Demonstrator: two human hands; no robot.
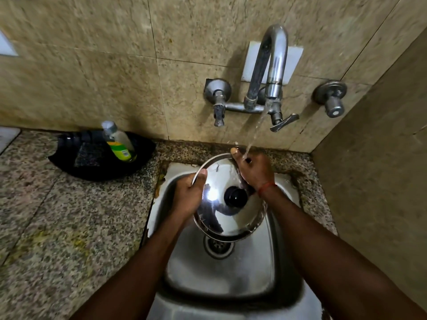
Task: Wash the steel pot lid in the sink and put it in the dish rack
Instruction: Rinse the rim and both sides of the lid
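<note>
A round steel pot lid with a black knob is held tilted over the steel sink, its top side toward me. My left hand grips the lid's left rim, thumb on top. My right hand holds the far right rim, with the thumb over the edge. Water from the wall tap streams down onto my right hand and the lid's upper edge.
A black dish on the speckled granite counter at the left holds a dish-soap bottle and a dark scrubber. Tap handles stick out from the tiled wall. A side wall stands close on the right. The sink drain lies below the lid.
</note>
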